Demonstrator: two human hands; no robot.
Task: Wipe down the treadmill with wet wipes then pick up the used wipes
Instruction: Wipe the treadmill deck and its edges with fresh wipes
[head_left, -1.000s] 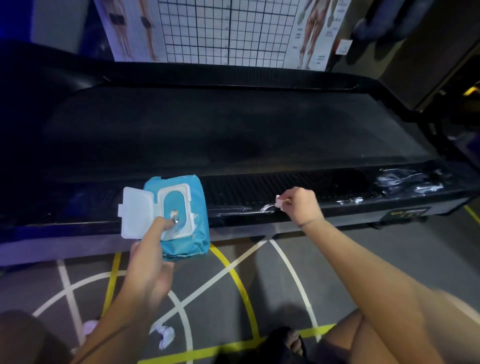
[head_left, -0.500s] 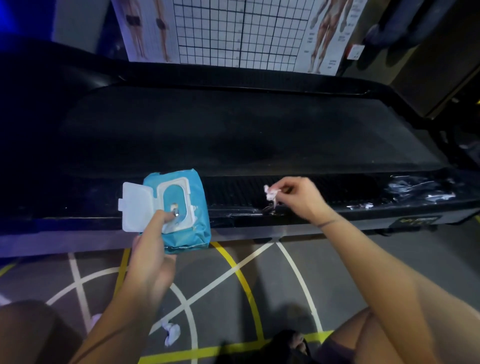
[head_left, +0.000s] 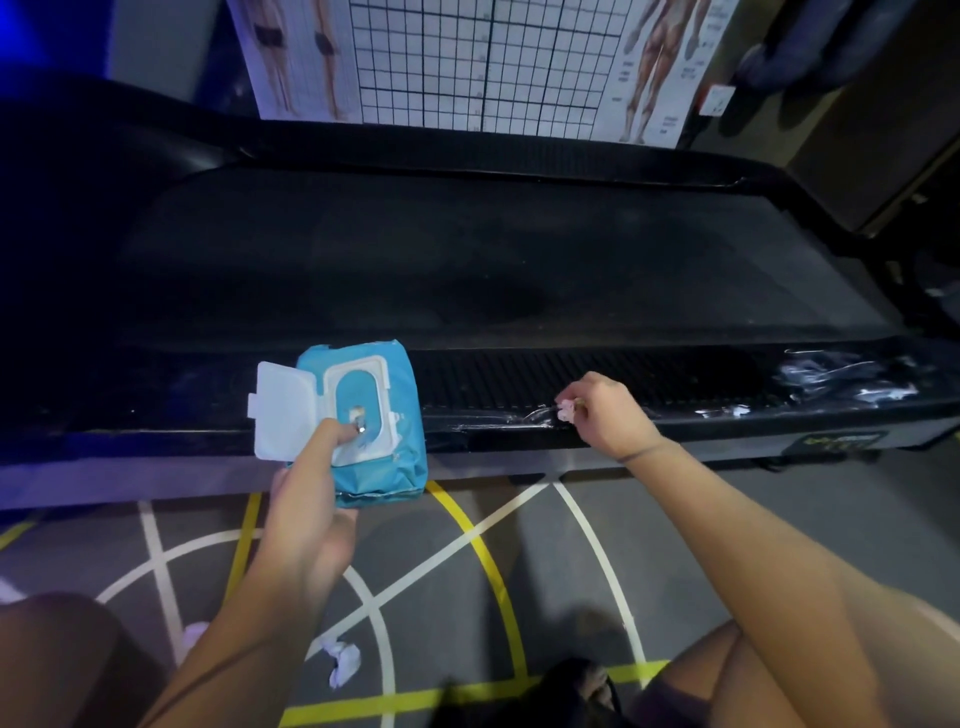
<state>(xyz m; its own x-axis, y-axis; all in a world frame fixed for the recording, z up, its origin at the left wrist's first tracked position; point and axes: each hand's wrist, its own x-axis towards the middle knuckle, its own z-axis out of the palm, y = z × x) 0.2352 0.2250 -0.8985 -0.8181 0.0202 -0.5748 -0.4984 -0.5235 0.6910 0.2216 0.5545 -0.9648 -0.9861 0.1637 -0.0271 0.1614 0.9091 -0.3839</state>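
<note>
One wipe pack (head_left: 401, 382) gripped by left fingers (head_left: 332, 439); one wipe (head_left: 565, 411) pinched by right fingers (head_left: 597, 396).

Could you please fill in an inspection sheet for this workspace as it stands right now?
Surface: black treadmill side rail, shiny streaks mid-rail.
Job's things: blue wipe pack, lid open; small wadded wipe held at the rail.
Clutter: crumpled used wipe on the floor; clear plastic wrap at the rail's right end.
Hands: left hand holds the pack, thumb at its opening; right hand pinches the wadded wipe in its fingers.
Cables: nothing seen.
Surroundings: floor marked with lines; anatomy grid poster behind.
</note>
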